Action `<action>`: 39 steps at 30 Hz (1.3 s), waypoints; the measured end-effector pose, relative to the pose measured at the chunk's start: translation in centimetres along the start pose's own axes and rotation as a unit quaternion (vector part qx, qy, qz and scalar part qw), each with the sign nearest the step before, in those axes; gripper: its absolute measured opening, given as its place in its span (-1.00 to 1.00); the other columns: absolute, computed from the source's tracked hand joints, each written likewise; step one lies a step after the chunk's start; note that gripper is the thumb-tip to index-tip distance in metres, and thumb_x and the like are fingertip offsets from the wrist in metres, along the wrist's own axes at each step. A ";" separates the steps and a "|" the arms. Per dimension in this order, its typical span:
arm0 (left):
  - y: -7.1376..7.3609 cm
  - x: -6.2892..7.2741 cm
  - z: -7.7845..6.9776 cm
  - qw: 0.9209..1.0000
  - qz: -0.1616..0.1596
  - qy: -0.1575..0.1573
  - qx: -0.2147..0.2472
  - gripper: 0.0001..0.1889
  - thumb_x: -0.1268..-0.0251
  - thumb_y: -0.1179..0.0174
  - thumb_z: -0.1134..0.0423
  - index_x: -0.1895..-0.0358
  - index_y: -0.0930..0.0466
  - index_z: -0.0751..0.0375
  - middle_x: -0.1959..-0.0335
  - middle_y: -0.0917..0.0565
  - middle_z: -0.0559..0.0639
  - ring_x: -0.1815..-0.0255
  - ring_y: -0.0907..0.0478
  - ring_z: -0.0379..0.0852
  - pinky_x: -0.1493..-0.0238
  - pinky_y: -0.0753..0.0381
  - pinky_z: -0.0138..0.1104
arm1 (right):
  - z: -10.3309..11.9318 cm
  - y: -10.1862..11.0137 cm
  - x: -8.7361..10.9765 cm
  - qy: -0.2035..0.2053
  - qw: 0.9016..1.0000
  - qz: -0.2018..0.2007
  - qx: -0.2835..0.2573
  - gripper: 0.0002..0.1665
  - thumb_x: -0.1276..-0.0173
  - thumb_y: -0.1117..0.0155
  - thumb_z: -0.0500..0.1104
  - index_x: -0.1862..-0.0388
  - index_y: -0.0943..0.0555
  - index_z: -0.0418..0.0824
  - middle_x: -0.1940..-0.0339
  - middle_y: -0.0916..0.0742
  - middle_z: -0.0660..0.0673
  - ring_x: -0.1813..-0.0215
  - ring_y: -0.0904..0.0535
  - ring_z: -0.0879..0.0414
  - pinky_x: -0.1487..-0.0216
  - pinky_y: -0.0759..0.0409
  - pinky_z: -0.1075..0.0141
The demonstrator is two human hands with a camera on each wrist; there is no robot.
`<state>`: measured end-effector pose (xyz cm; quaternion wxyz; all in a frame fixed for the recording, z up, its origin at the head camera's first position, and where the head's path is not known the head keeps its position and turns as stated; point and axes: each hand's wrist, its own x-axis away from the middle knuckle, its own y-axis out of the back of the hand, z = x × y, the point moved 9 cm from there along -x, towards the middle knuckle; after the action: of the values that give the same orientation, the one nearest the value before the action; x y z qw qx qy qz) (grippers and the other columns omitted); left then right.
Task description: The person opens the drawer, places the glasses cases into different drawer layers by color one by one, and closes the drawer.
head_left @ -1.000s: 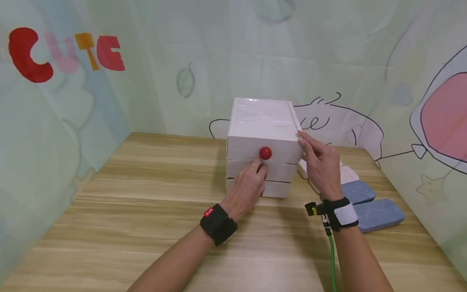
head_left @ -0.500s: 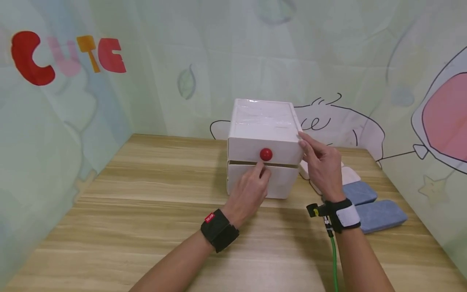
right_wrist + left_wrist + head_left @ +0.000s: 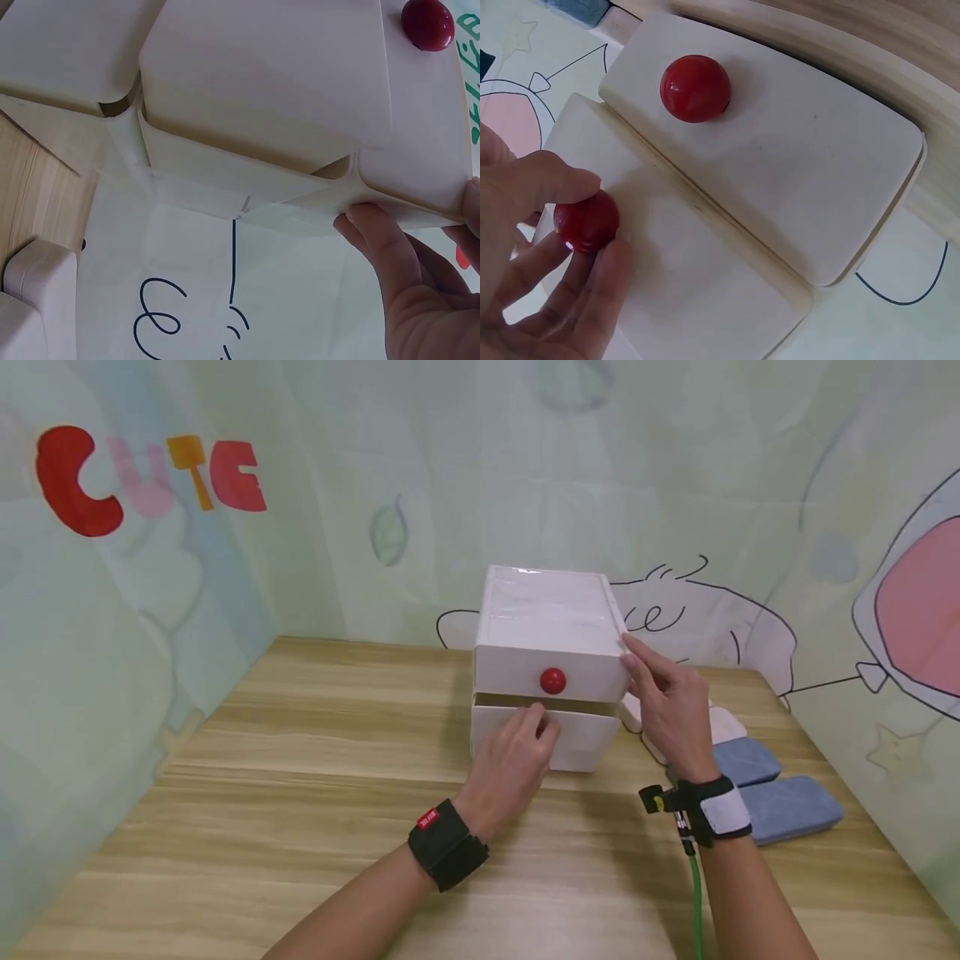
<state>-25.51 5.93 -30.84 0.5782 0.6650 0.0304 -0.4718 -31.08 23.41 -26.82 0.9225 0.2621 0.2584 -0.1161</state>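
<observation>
A white box of stacked drawers (image 3: 551, 610) stands on the table, its middle drawer (image 3: 266, 67) slid partly out. My left hand (image 3: 513, 760) pinches that drawer's red knob (image 3: 587, 221) between thumb and fingers; in the head view the hand covers the knob. A second red knob (image 3: 695, 88) sits on the neighbouring drawer front, nearer the table. On the top drawer, which is pushed in, another red knob (image 3: 552, 681) shows. My right hand (image 3: 671, 710) grips the cabinet's upper right front edge, fingers along the side wall (image 3: 247, 202).
Right of the cabinet lie blue blocks (image 3: 795, 808) and whitish blocks (image 3: 726, 724). A green cable (image 3: 697, 902) runs from the right wrist strap toward the near edge. The wooden table (image 3: 300, 760) meets printed cloth walls (image 3: 315, 527) at the back and sides.
The middle drawer has slid out toward me, my left hand on its knob, and a dark gap has widened under the top drawer. The right hand keeps its hold on the edge.
</observation>
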 end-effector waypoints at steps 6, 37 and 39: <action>0.1 0.3 -0.6 1.000 0.003 -0.022 -0.005 -0.77 -0.20 -0.40 0.37 0.07 -0.69 0.22 0.17 -0.62 0.02 0.25 -0.56 -0.15 0.28 -0.64 -0.47 | -0.1 0.3 0.5 0.014 1.000 0.018 0.015 -0.49 -0.57 -0.14 0.03 -0.45 -0.48 0.08 -0.38 -0.62 -0.16 -0.28 -0.67 -0.11 -0.07 -0.64 0.33; 1.8 0.7 -1.4 0.999 0.031 -0.034 0.009 -0.87 -0.28 -0.34 0.42 0.14 -0.69 0.22 0.24 -0.60 0.01 0.28 -0.57 -0.16 0.28 -0.65 -0.43 | -8.7 9.0 4.7 -0.015 0.953 0.169 0.250 -0.51 -0.58 -0.14 0.04 -0.07 -0.69 -0.37 -0.10 -0.73 -0.44 -0.10 -0.65 -0.49 -0.03 -0.60 -0.33; 1.8 0.8 -1.5 0.999 0.034 -0.034 0.011 -0.88 -0.28 -0.34 0.41 0.14 -0.69 0.22 0.24 -0.59 0.01 0.28 -0.57 -0.16 0.28 -0.65 -0.43 | -9.5 9.4 5.0 -0.016 0.949 0.180 0.259 -0.53 -0.57 -0.15 0.02 -0.10 -0.68 -0.35 -0.14 -0.71 -0.45 -0.12 -0.63 -0.52 -0.03 -0.58 -0.35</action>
<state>-23.18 6.12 -30.17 0.5872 0.6557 -0.0166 -0.4743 -27.54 36.05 -32.46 0.8326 0.5321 0.1530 -0.0152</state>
